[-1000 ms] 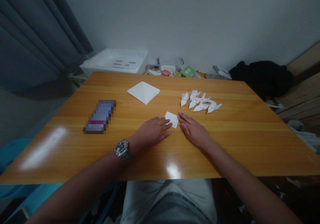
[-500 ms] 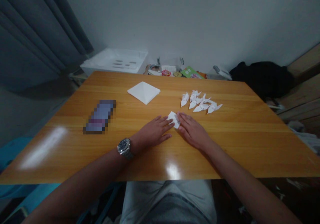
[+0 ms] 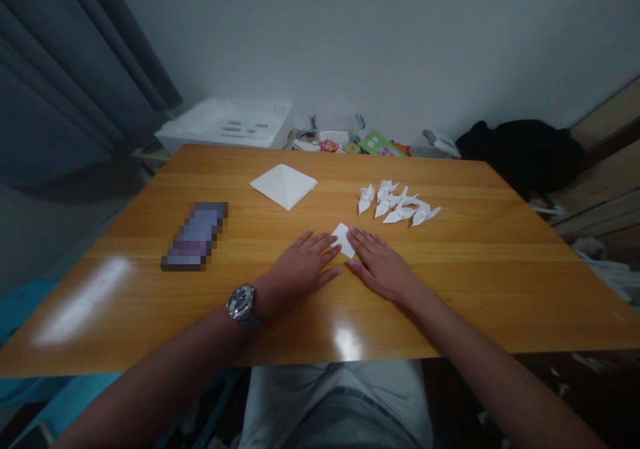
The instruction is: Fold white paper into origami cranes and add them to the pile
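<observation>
A small folded white paper lies flat on the wooden table between my hands. My left hand rests with fingers spread, its fingertips touching the paper's left edge. From the other side my right hand lies flat, fingers stretched out over the paper's right edge and covering part of it. Just beyond, to the right, stands a cluster of several white origami cranes. Farther back on the left is a stack of white paper sheets, turned cornerwise toward me.
A phone, blurred out, lies on the left of the table. Behind the far edge are a white plastic tray, a green packet and a dark cloth heap. A blue stool stands at lower left.
My right hand has slid slightly left over the paper, and a raised fold there now looks flat. The whole view has shifted a little. My left hand stays at the paper's left edge.
</observation>
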The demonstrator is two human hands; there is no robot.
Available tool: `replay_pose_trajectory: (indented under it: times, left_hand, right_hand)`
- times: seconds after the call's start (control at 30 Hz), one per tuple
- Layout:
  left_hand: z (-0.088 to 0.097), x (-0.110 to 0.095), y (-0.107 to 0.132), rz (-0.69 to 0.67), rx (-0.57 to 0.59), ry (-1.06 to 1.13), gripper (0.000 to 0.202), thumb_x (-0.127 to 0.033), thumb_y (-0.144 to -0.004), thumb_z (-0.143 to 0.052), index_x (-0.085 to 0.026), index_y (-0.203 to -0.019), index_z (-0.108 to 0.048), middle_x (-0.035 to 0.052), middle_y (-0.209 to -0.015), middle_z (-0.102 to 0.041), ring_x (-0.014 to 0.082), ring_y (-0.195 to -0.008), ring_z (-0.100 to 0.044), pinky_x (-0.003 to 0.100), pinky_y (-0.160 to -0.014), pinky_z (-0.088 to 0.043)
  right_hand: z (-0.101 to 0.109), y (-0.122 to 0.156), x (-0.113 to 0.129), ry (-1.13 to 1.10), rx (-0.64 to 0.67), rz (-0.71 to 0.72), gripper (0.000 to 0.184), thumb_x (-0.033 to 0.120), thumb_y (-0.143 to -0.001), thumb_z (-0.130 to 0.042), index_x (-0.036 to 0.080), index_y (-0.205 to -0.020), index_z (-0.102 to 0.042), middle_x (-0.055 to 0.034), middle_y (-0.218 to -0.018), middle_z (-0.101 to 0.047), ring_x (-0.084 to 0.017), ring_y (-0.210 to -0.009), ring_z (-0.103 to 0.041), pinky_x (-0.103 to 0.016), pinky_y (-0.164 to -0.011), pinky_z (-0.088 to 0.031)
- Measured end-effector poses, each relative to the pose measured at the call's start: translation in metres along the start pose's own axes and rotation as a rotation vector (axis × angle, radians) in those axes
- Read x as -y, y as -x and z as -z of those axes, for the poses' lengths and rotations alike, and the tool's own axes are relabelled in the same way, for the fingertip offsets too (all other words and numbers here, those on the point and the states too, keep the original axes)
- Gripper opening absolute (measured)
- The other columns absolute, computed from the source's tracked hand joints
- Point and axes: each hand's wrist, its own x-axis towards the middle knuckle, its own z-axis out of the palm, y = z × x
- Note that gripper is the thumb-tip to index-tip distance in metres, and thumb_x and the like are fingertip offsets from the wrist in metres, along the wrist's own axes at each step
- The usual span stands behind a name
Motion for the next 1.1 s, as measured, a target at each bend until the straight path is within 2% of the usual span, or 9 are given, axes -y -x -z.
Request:
replay_pose_trajectory:
  times: [0.23, 0.37, 0.7, 0.97, 1.1]
  left_hand:
    - [-0.012, 0.004, -0.002, -0.038, -0.031, 0.012, 0.052, -0.046, -0.106, -0.039, -0.015, -0.145, -0.052, 0.0115, -0.154, -0.051, 0.0258, -0.145, -0.043, 0.043, -0.122, -0.030]
    - [-0.018, 0.004, -0.003, -0.027, -0.031, 0.005, 0.054, -0.048, -0.107, -0.037, -0.015, -0.149, -0.048, 0.0121, -0.153, -0.051, 0.0268, -0.143, -0.045, 0.045, -0.122, -0.030]
    - [-0.018, 0.003, -0.002, -0.014, -0.023, -0.006, 0.057, -0.050, -0.106, -0.039, -0.016, -0.151, -0.046, 0.0112, -0.158, -0.046, 0.0259, -0.145, -0.043, 0.044, -0.125, -0.026]
    - [-0.017, 0.004, -0.002, -0.021, -0.019, -0.001, 0.056, -0.049, -0.106, -0.039, -0.015, -0.151, -0.046, 0.0120, -0.157, -0.046, 0.0264, -0.144, -0.044, 0.044, -0.124, -0.026]
    - [-0.018, 0.005, -0.002, -0.027, -0.026, 0.003, 0.055, -0.049, -0.106, -0.038, -0.017, -0.151, -0.046, 0.0116, -0.157, -0.046, 0.0257, -0.144, -0.044, 0.044, -0.124, -0.026]
  right_hand:
    - [0.000, -0.001, 0.002, 0.022, 0.017, -0.012, 0.066, 0.051, -0.106, -0.031, 0.011, -0.159, -0.034, -0.0142, -0.165, -0.030, -0.025, -0.154, -0.028, -0.047, -0.126, -0.025]
    - [-0.001, -0.002, 0.002, 0.013, 0.011, -0.013, 0.066, 0.052, -0.106, -0.032, 0.014, -0.159, -0.033, -0.0129, -0.166, -0.029, -0.025, -0.154, -0.027, -0.048, -0.126, -0.025]
    - [0.002, 0.003, -0.011, 0.009, 0.024, -0.106, 0.064, 0.050, -0.107, -0.024, 0.015, -0.161, -0.031, -0.0104, -0.166, -0.029, -0.022, -0.154, -0.027, -0.047, -0.127, -0.023]
    - [0.000, 0.003, -0.016, -0.013, 0.003, -0.091, 0.063, 0.049, -0.107, -0.026, 0.015, -0.160, -0.031, -0.0132, -0.164, -0.033, -0.024, -0.153, -0.031, -0.050, -0.125, -0.026]
    - [-0.001, 0.005, -0.016, -0.010, -0.010, -0.090, 0.062, 0.049, -0.107, -0.027, 0.019, -0.162, -0.027, -0.0127, -0.165, -0.031, -0.025, -0.153, -0.030, -0.052, -0.125, -0.026]
